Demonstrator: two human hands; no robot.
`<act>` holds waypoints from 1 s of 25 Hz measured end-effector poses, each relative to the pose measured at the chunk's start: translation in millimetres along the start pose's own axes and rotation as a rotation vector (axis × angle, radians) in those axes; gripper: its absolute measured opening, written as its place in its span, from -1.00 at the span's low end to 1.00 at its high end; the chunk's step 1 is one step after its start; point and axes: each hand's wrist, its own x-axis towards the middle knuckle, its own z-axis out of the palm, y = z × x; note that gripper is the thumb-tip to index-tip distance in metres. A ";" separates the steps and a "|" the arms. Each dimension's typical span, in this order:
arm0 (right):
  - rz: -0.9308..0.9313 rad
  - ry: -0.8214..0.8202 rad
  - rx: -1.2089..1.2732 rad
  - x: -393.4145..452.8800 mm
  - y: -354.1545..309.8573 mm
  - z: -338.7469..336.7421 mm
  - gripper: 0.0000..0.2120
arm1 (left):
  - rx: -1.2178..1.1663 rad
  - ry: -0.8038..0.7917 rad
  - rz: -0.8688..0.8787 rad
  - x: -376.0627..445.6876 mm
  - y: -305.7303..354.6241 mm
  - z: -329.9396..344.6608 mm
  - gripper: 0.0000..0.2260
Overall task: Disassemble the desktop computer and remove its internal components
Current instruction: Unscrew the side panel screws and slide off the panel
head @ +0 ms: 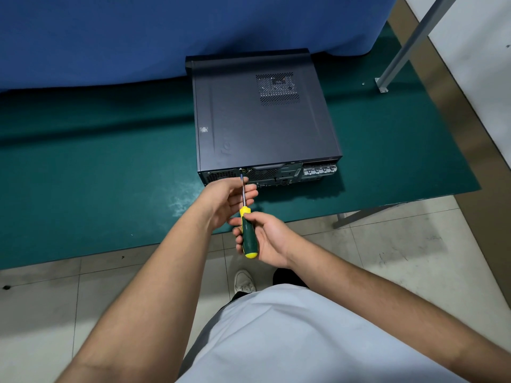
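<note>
Dark grey metal desktop computer case (262,114): lies flat on its side on green work mat (96,167), rear panel w/ ports and vents facing the person, side cover on; perforated vent grille (278,88) in the top face toward the far end; small sticker near the left edge. Screwdriver w/ green-and-yellow handle and thin steel shaft (247,233): tip set at the top edge of the rear panel, left of centre, approx. at a screw point; screw itself too small to make out. Right hand (265,239): fingers wrapped round the screwdriver handle, gripping it, just off the mat's near edge. Left hand (229,200): fingers loosely curled about the shaft, steadying it just in front of the rear panel. Blue cloth (138,37): hangs behind the case, far end of case touching or just beside it. Grey metal frame post (409,42): bolted at the mat's far right corner, well apart from case. Pale tiled floor (387,244) below; white shoe (244,281) beside a black one; light grey garment at bottom.
</note>
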 end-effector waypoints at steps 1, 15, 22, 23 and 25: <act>-0.012 0.018 -0.009 0.3 0.3 1.8 -0.76 | -0.029 0.037 0.016 2.3 2.9 5.1 -0.84; -0.169 0.149 -0.099 5.2 6.4 3.9 -0.88 | -0.145 0.399 0.113 22.3 1.3 34.9 -0.84; -0.199 0.167 -0.238 10.2 5.8 -2.9 -0.93 | -0.193 0.272 0.128 7.0 6.3 28.7 -0.87; -0.226 0.182 -0.293 9.8 0.6 -4.9 -0.92 | -0.211 0.255 0.166 4.8 9.8 28.6 -0.88; -0.276 0.226 -0.407 6.7 -15.5 -10.4 -0.92 | -0.227 0.222 0.246 0.8 17.8 30.0 -0.94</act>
